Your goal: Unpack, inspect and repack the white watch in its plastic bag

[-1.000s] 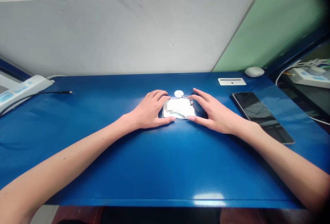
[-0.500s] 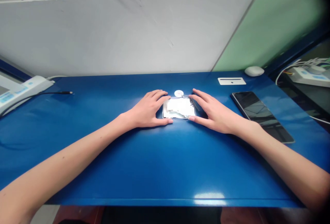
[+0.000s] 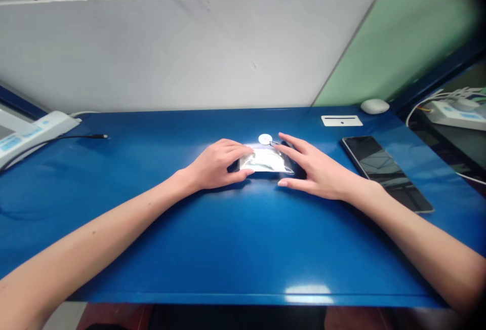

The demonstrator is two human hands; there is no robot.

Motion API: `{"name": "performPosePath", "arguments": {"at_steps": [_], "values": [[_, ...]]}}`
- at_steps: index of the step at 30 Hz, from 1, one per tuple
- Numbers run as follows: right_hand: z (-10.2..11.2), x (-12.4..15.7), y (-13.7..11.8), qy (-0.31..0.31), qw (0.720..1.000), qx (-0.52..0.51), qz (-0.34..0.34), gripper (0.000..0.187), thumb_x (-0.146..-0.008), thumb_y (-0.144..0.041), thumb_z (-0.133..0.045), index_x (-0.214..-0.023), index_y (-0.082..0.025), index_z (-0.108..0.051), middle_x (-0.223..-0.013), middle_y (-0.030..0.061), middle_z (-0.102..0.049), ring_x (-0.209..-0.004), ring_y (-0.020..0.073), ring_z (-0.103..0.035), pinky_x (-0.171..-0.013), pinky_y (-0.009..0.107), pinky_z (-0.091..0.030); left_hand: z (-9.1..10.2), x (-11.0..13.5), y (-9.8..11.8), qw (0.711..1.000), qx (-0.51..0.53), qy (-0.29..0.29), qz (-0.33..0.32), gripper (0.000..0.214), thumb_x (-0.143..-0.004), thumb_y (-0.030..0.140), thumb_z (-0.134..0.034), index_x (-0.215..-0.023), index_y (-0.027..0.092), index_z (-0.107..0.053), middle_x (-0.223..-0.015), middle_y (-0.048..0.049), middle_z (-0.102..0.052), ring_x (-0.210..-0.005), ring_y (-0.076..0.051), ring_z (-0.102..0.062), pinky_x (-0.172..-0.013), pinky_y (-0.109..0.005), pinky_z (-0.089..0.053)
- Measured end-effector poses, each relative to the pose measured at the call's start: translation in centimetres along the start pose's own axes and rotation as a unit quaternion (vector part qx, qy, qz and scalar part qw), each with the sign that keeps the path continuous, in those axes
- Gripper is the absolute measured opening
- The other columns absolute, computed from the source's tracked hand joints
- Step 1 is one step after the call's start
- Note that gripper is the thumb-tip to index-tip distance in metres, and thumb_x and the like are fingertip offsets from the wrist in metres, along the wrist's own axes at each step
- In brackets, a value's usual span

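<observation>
On the blue table point(image 3: 228, 249) a small, shiny clear or silvery packet point(image 3: 266, 160) catches strong glare between my two hands. My left hand point(image 3: 222, 164) has its thumb and fingers closed over the packet's left end. My right hand point(image 3: 309, 168) is open at the other end, thumb and fingers spread apart, with the fingertips close to a short beaded chain. That chain runs to a round white tag point(image 3: 265, 139) just behind the packet. Glare hides what the packet contains.
A dark phone point(image 3: 383, 170) lies right of my right hand. Behind it are a white slotted card point(image 3: 341, 121) and a white rounded case point(image 3: 374, 106). A white power strip point(image 3: 41, 132) and a black cable point(image 3: 87, 137) sit at the left. A grey panel point(image 3: 170, 51) stands behind the table.
My left fingers have closed on the packet's left end, and its surface now shines differently, as if tilted. My right thumb has come away from the packet's near right corner.
</observation>
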State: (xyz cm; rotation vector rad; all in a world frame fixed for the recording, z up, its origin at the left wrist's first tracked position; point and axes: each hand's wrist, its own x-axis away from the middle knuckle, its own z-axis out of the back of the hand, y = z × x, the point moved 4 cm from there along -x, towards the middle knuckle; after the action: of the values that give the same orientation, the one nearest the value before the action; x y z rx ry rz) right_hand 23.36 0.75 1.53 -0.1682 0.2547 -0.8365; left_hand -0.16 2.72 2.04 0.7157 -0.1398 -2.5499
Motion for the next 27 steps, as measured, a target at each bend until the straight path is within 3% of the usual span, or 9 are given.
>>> {"name": "performPosePath", "arguments": {"at_steps": [4, 7, 11, 17, 20, 23, 27], "values": [[0.7, -0.1, -1.0, 0.064, 0.997, -0.016, 0.044, 0.045, -0.096, -0.042, -0.053, -0.136, -0.021, -0.056, -0.15, 0.0179, -0.047, -0.135, 0.0325, -0.047, -0.106, 0.054, -0.045, 0.0, 0.2, -0.2, 1.0, -0.006, 0.007, -0.004, 0.037, -0.095, 0.04, -0.055, -0.121, 0.015, -0.062, -0.112, -0.0117, -0.073, -0.101, -0.025, -0.07, -0.088, -0.04, -0.055], [1.2, -0.1, -1.4, 0.105, 0.992, -0.029, 0.061, 0.034, -0.097, -0.032, -0.052, -0.128, -0.025, -0.062, -0.141, 0.0137, -0.057, -0.127, 0.0296, -0.055, -0.103, 0.051, -0.048, 0.1, 0.3, -0.3, 1.0, 0.006, 0.011, -0.003, 0.039, -0.097, 0.041, -0.049, -0.125, 0.015, -0.059, -0.108, -0.0117, -0.073, -0.094, -0.024, -0.07, -0.084, -0.038, -0.055], [1.7, -0.1, -1.6, 0.132, 0.987, -0.081, 0.042, 0.029, -0.098, -0.029, -0.049, -0.12, -0.025, -0.067, -0.132, 0.0107, -0.064, -0.12, 0.0278, -0.061, -0.1, 0.046, -0.051, 0.3, 0.5, -0.1, 1.0, 0.019, 0.021, 0.006, 0.037, -0.1, 0.034, -0.042, -0.131, 0.017, -0.052, -0.115, -0.0106, -0.071, -0.095, -0.021, -0.07, -0.085, -0.035, -0.054], [1.8, -0.3, -0.7, 0.138, 0.976, -0.165, -0.034, 0.026, -0.099, -0.035, -0.046, -0.098, -0.023, -0.069, -0.121, 0.0091, -0.07, -0.109, 0.027, -0.067, -0.095, 0.043, -0.053, 0.2, 0.4, -0.2, 0.998, 0.022, 0.05, 0.033, 0.05, -0.096, 0.033, -0.051, -0.142, 0.018, -0.041, -0.103, -0.0076, -0.072, -0.09, -0.02, -0.07, -0.085, -0.033, -0.055], [1.5, -0.4, -0.2, 0.126, 0.973, -0.183, -0.055, 0.027, -0.098, -0.037, -0.048, -0.09, -0.022, -0.069, -0.118, 0.0084, -0.07, -0.105, 0.0258, -0.068, -0.09, 0.04, -0.054, 0.1, 0.3, -0.3, 0.997, 0.044, 0.049, 0.033, 0.056, -0.093, 0.031, -0.055, -0.144, 0.017, -0.037, -0.111, -0.0094, -0.07, -0.092, -0.019, -0.069, -0.086, -0.033, -0.055], [1.2, -0.4, 0.0, 0.109, 0.98, -0.158, -0.058, 0.028, -0.097, -0.039, -0.05, -0.086, -0.021, -0.068, -0.118, 0.0087, -0.07, -0.104, 0.0265, -0.068, -0.088, 0.041, -0.055, -0.1, 0.3, -0.3, 0.998, 0.044, 0.02, 0.044, 0.057, -0.092, 0.03, -0.059, -0.143, 0.016, -0.039, -0.118, -0.0116, -0.067, -0.093, -0.019, -0.067, -0.087, -0.034, -0.054], [1.1, -0.3, 0.2, 0.122, 0.99, -0.055, -0.046, 0.025, -0.095, -0.039, -0.053, -0.105, -0.02, -0.067, -0.115, 0.0115, -0.071, -0.108, 0.0302, -0.065, -0.093, 0.048, -0.052, -0.3, 0.1, -0.3, 0.998, 0.033, -0.023, 0.055, 0.048, -0.092, 0.034, -0.059, -0.135, 0.014, -0.05, -0.116, -0.0131, -0.068, -0.1, -0.024, -0.064, -0.089, -0.038, -0.053]]}}
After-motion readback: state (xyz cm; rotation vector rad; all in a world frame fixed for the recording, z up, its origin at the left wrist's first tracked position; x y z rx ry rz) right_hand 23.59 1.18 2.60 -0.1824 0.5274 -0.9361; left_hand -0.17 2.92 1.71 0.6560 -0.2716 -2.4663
